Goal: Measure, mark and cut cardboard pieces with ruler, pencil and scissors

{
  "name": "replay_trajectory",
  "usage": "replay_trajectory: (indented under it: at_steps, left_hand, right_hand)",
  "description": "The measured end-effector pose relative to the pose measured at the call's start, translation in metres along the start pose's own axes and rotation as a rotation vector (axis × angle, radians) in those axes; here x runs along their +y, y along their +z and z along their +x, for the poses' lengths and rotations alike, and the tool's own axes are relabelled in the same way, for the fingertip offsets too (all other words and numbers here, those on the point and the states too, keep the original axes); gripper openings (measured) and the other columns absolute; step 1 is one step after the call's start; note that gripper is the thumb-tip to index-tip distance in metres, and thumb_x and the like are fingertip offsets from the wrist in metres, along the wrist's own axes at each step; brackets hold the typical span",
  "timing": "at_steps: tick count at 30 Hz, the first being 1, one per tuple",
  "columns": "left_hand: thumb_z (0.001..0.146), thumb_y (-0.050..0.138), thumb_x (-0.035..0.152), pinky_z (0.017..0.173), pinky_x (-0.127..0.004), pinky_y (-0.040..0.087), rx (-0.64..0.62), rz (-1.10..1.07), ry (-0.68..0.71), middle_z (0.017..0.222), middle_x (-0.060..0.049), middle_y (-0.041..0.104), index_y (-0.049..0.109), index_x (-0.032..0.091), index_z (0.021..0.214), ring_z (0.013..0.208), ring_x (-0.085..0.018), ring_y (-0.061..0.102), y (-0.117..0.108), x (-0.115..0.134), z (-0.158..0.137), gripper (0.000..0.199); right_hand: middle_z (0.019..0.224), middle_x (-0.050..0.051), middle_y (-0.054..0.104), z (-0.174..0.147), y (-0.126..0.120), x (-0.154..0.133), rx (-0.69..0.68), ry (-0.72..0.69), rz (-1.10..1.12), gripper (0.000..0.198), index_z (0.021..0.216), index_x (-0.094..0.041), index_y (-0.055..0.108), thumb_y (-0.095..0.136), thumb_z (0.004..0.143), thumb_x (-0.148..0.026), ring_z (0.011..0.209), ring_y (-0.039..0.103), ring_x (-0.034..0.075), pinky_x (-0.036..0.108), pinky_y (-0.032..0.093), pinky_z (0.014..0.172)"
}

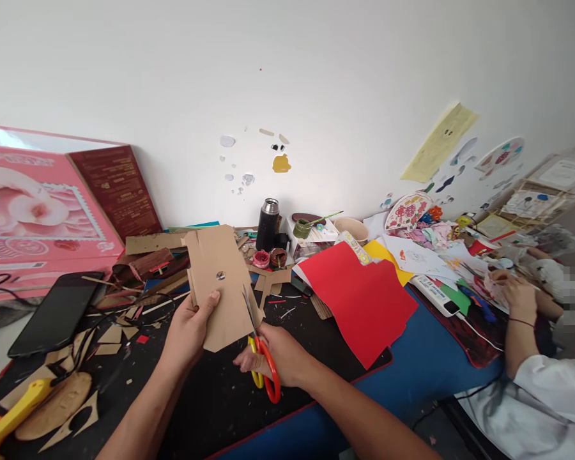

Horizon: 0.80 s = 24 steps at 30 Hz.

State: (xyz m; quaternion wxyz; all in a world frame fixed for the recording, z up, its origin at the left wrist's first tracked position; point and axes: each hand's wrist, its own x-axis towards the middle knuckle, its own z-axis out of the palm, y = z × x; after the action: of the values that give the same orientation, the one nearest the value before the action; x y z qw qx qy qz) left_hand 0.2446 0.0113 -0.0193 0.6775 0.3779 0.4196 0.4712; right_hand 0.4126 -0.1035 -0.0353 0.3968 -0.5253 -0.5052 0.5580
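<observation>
My left hand (190,327) grips a flat piece of brown cardboard (225,262) by its lower left side, thumb on the front face. The cardboard is held up above the black mat and has a small round hole near its middle. My right hand (278,354) holds a pair of scissors (268,374) with red and yellow handles. Their blades point up and lie along the right edge of the cardboard, touching it. A narrow strip seems to part from the sheet there. I cannot tell how far apart the blades are.
Cardboard scraps (110,338) and a black phone (57,313) lie at left, near a pink box (43,217). Behind the cardboard stand a black bottle (268,225) and paint jars (261,258). Red paper (359,294) covers the right side. A co-worker's arm (522,313) rests farther right.
</observation>
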Motion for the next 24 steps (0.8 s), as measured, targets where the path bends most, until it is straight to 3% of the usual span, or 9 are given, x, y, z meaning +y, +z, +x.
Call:
replay_trajectory:
  at_steps: [6, 12, 22, 24]
  left_hand:
    - [0.056, 0.099, 0.061, 0.053, -0.028, 0.059, -0.007, 0.019, -0.014, 0.099, -0.012, 0.084, 0.07, 0.017, 0.103, 0.072, -0.027, 0.079, 0.004, 0.008, -0.004, 0.071]
    - [0.056, 0.098, 0.062, 0.052, -0.029, 0.058, -0.008, 0.008, -0.026, 0.099, -0.012, 0.084, 0.07, 0.017, 0.109, 0.067, -0.026, 0.077, 0.003, 0.011, -0.007, 0.075]
    - [0.069, 0.091, 0.064, 0.065, -0.033, 0.064, -0.015, 0.104, 0.088, 0.11, -0.014, 0.083, 0.07, 0.017, 0.118, 0.09, -0.033, 0.081, -0.003, -0.001, -0.004, 0.071]
    - [0.069, 0.091, 0.065, 0.067, -0.037, 0.065, -0.034, 0.086, 0.053, 0.109, -0.015, 0.083, 0.07, 0.017, 0.118, 0.088, -0.034, 0.081, -0.003, -0.003, -0.004, 0.072]
  right_hand:
    - [0.089, 0.004, 0.077, -0.003, 0.002, -0.01, 0.021, 0.073, -0.036, 0.067, 0.119, -0.018, 0.066, 0.084, 0.082, -0.071, 0.051, 0.067, 0.014, 0.021, 0.051, 0.044]
    - [0.076, 0.002, 0.074, -0.004, 0.007, -0.008, 0.063, 0.051, -0.072, 0.058, 0.114, -0.017, 0.066, 0.076, 0.091, -0.069, 0.046, 0.062, 0.012, 0.021, 0.048, 0.041]
    - [0.062, -0.003, 0.066, -0.001, 0.002, 0.006, 0.108, 0.054, -0.02, 0.052, 0.102, -0.018, 0.065, 0.071, 0.095, -0.069, 0.04, 0.056, 0.011, 0.019, 0.041, 0.038]
    - [0.062, -0.003, 0.066, 0.0, 0.002, 0.009, 0.113, 0.033, -0.023, 0.053, 0.101, -0.018, 0.064, 0.069, 0.095, -0.07, 0.04, 0.056, 0.01, 0.018, 0.04, 0.038]
